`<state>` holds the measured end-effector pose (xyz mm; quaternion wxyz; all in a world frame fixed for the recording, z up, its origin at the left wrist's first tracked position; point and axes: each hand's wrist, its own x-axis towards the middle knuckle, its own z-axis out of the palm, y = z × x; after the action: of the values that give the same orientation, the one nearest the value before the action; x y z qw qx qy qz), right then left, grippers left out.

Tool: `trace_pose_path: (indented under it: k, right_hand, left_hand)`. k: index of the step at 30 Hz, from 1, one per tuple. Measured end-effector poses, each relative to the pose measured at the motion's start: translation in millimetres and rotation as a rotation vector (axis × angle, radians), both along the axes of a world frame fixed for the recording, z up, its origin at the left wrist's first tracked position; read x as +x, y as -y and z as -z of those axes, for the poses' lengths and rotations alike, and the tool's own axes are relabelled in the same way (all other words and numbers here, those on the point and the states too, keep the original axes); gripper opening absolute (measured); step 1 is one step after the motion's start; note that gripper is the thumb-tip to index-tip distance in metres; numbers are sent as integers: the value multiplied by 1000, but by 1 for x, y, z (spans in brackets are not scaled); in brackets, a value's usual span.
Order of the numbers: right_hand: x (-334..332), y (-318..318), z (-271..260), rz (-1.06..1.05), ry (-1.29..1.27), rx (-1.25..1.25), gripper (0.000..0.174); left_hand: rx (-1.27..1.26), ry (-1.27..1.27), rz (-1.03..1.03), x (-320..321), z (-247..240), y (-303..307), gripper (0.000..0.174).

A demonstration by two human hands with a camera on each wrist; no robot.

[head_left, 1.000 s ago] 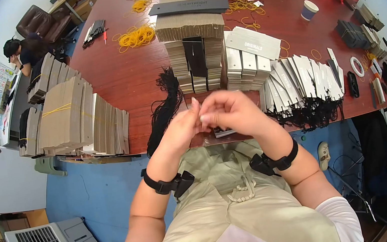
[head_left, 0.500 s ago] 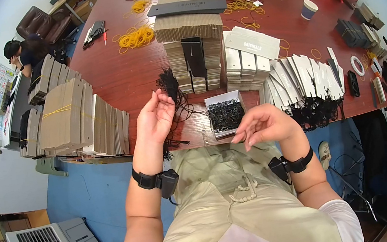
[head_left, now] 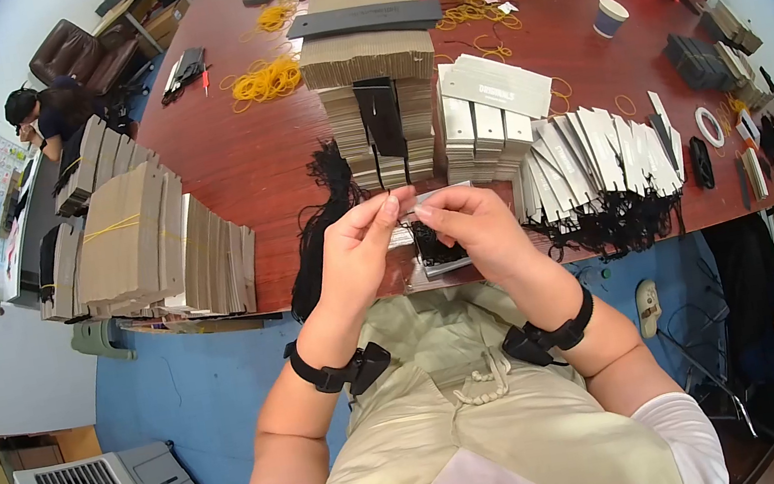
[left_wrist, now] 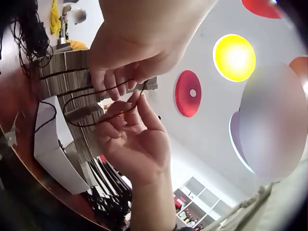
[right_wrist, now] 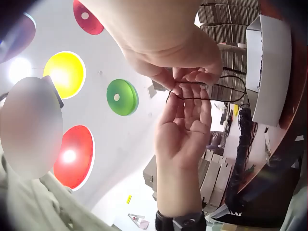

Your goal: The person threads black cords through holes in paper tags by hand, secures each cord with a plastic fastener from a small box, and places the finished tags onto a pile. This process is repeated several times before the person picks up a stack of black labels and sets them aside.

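Note:
My left hand (head_left: 361, 254) and right hand (head_left: 478, 229) meet fingertip to fingertip over the table's front edge. Between them a thin black cord (left_wrist: 86, 125) forms a long loop, pinched at one end by the fingers of both hands. In the right wrist view the loop (right_wrist: 209, 99) stretches past the fingers towards a white box (right_wrist: 274, 72). Below the hands, this box holds small black pieces (head_left: 436, 246), partly hidden by my right hand. Beside my left hand lies a bundle of black cords (head_left: 310, 254).
Tall stacks of grey-brown cards (head_left: 368, 54) stand ahead, with white tags (head_left: 494, 88) to their right. Corded white tags (head_left: 601, 157) fan out farther right. Banded card stacks (head_left: 120, 249) line the left edge. Yellow rubber bands (head_left: 265, 81) and a paper cup (head_left: 610, 17) lie beyond.
Half a second ago my hands were apart, the left at the cord bundle and the right by the box. They have come together, now holding a looped black cord.

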<state>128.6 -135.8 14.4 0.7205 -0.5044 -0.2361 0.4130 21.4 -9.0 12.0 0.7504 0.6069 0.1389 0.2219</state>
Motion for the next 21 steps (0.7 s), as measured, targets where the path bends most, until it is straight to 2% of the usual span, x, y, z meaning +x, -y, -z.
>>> trace_pose_path:
  k: [3, 5, 9, 11, 12, 16, 19, 21]
  right_hand:
    - [-6, -7, 1, 60, -47, -20, 12]
    - [-2, -9, 11, 89, -133, -104, 15]
    - [-7, -14, 17, 94, -110, -137, 16]
    - [-14, -19, 15, 84, -67, -135, 15]
    - [-15, -21, 15, 10, -55, -138, 16]
    - [-23, -28, 21, 56, 26, -57, 18]
    - [-19, -28, 33, -9, 173, -76, 18]
    - [-21, -26, 30, -35, 171, -139, 15]
  left_hand:
    - [-270, 64, 94, 0, 11, -4, 26]
    - [-391, 67, 119, 0, 8, -5, 26]
    - [-556, 93, 160, 3, 13, -8, 29]
    - [-570, 86, 134, 5, 12, -9, 26]
    - [-577, 82, 121, 5, 12, -9, 25]
    - [-630, 164, 127, 5, 20, -14, 19]
    - [-640, 173, 87, 5, 16, -13, 17]
    - [-672, 157, 37, 4, 10, -12, 17]
